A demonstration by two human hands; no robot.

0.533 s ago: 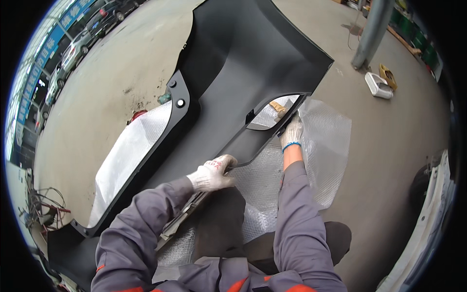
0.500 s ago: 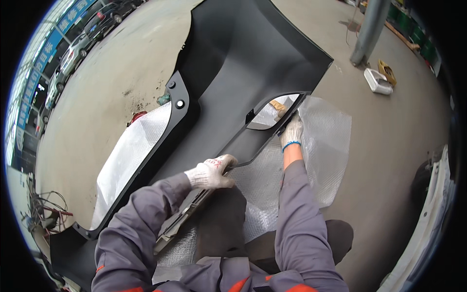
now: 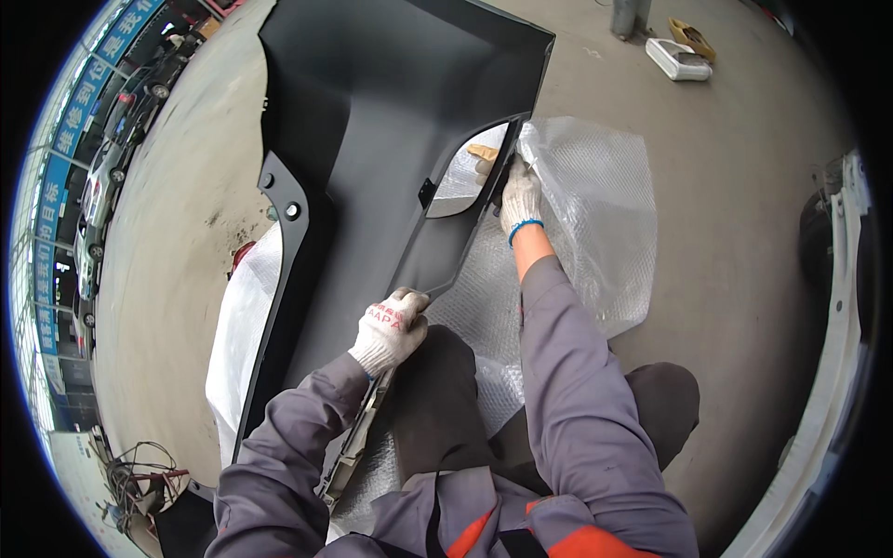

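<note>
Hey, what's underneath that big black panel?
Bubble wrap shows past both sides of the black panel and through its cutout, where something tan also appears, too hidden to identify. Whatever lies beneath the solid area is covered.

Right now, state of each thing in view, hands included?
left hand: gloved, curled on the panel's edge
right hand: gloved, at the panel's right edge, grip partly hidden
black panel: smooth face up, over the bubble wrap
bubble wrap: spread out, wrinkled
white container: on the floor, beside the yellow container
cables: tangled
cars: standing in a row
</note>
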